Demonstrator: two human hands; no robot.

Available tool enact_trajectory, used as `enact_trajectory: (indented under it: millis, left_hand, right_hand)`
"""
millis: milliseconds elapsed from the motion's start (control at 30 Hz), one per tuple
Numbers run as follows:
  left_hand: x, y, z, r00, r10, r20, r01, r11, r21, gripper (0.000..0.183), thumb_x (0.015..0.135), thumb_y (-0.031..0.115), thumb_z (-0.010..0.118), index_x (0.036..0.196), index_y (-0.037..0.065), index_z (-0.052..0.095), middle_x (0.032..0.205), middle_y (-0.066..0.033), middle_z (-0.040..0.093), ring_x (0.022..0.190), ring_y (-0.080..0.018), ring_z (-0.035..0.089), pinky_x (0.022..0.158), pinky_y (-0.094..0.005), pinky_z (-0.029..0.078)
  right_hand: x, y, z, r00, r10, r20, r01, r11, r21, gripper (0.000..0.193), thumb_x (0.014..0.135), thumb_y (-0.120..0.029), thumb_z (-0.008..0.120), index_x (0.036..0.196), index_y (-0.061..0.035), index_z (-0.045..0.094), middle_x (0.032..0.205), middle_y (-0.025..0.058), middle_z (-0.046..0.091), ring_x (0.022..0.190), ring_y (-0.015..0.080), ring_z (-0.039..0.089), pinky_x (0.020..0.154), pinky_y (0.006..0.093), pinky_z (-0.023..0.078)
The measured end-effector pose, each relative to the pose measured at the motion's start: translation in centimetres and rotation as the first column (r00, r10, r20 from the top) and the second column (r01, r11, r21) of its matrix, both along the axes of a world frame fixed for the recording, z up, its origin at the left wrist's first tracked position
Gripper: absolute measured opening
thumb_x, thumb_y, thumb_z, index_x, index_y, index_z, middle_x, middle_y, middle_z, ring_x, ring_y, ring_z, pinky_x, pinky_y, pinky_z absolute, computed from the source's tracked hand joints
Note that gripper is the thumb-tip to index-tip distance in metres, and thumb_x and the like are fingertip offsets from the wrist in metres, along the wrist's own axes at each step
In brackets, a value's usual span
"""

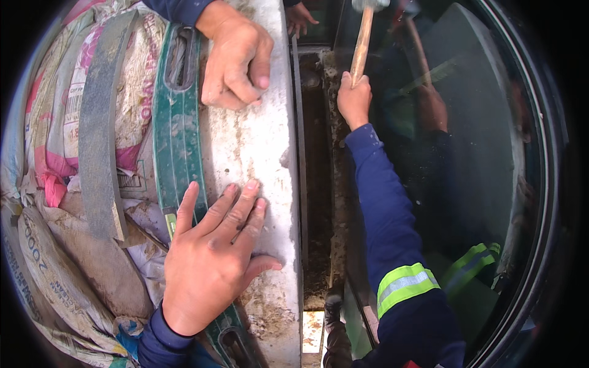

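Note:
My left hand (211,260) lies palm down with its fingers spread across a green spirit level (178,132) and the pale, dirt-stained slab (261,147) beside it. The level runs lengthwise along the slab's left edge, its lower part partly under my hand and wrist. Raised to the right, my right hand (354,101) is closed round the wooden handle of a hammer (363,43). The hammer's greyish head is cut off by the upper edge of the picture. A co-worker's curled hand (238,58) rests on the far part of the slab, next to the level.
Stacked, dirty woven sacks (67,257) fill the left side, with a long grey strip (101,122) lying on them. Right of the slab runs a narrow, soiled gap (318,184). Beyond it, a dark glass pane (472,172) reflects my arm. Another hand (299,17) shows at the top.

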State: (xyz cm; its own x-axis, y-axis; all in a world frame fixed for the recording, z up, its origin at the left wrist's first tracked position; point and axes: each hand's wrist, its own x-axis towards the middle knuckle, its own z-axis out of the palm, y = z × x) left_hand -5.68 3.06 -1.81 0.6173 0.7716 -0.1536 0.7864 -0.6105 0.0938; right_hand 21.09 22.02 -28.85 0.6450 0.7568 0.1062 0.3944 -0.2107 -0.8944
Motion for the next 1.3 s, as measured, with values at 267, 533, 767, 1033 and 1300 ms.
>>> enact_trajectory:
  millis: [267, 533, 767, 1033, 1300]
  left_hand:
    - [0.4, 0.1, 0.1, 1.0, -0.013, -0.017, 0.013, 1.0, 0.021, 0.074, 0.064, 0.048, 0.082, 0.122, 0.004, 0.068, 0.14, -0.0107, 0.062, 0.129, -0.0274, 0.058, 0.114, -0.0584, 0.032]
    - [0.0, 0.2, 0.0, 0.999, -0.013, 0.037, 0.013, 1.0, 0.009, 0.074, 0.064, 0.047, 0.082, 0.123, 0.004, 0.068, 0.142, -0.0106, 0.06, 0.13, -0.0289, 0.058, 0.115, -0.059, 0.031]
    - [0.2, 0.0, -0.2, 1.0, -0.013, -0.011, 0.013, 0.999, 0.035, 0.075, 0.063, 0.05, 0.081, 0.12, 0.003, 0.07, 0.14, -0.0115, 0.062, 0.132, -0.0284, 0.057, 0.115, -0.0596, 0.03]
    - [0.4, 0.3, -0.5, 0.999, -0.032, 0.025, 0.032, 0.999, 0.004, 0.076, 0.062, 0.05, 0.082, 0.121, 0.004, 0.07, 0.14, -0.0104, 0.062, 0.131, -0.0281, 0.058, 0.115, -0.0589, 0.03]
    - [0.1, 0.0, -0.1, 1.0, -0.006, 0.024, 0.006, 1.0, 0.01, 0.076, 0.062, 0.048, 0.083, 0.122, 0.004, 0.069, 0.14, -0.0102, 0.062, 0.13, -0.0282, 0.059, 0.116, -0.0585, 0.031]
  right_hand:
    - [-1.6, 0.7, 9.8, 0.992, 0.01, 0.124, -0.082, 0.804, 0.59, 0.033, 0.098, -0.028, 0.066, 0.096, 0.0015, 0.051, 0.073, 0.0213, 0.064, 0.07, 0.0343, 0.068, 0.067, 0.0453, 0.052]
    - [-0.2, -2.7, -3.6, 0.993, 0.091, 0.072, -0.071, 0.967, -0.246, 0.037, 0.093, -0.028, 0.065, 0.105, 0.0052, 0.054, 0.097, 0.0354, 0.067, 0.099, 0.0517, 0.065, 0.085, 0.0543, 0.053]
    - [-0.4, -2.1, 7.9, 0.977, 0.059, 0.205, -0.151, 0.87, 0.47, 0.034, 0.094, -0.023, 0.068, 0.096, 0.0028, 0.045, 0.071, 0.0294, 0.062, 0.075, 0.0509, 0.064, 0.063, 0.0519, 0.051]
    - [-1.7, -1.7, -10.3, 0.9, 0.191, 0.392, -0.134, 0.977, -0.167, 0.029, 0.093, -0.019, 0.062, 0.109, 0.0031, 0.05, 0.088, 0.0367, 0.066, 0.085, 0.0525, 0.067, 0.071, 0.0569, 0.054]
    - [-3.0, -0.8, 8.7, 0.971, 0.035, 0.236, -0.137, 0.893, 0.43, 0.03, 0.091, -0.02, 0.068, 0.096, 0.0027, 0.05, 0.075, 0.0289, 0.066, 0.077, 0.0493, 0.067, 0.066, 0.051, 0.054]
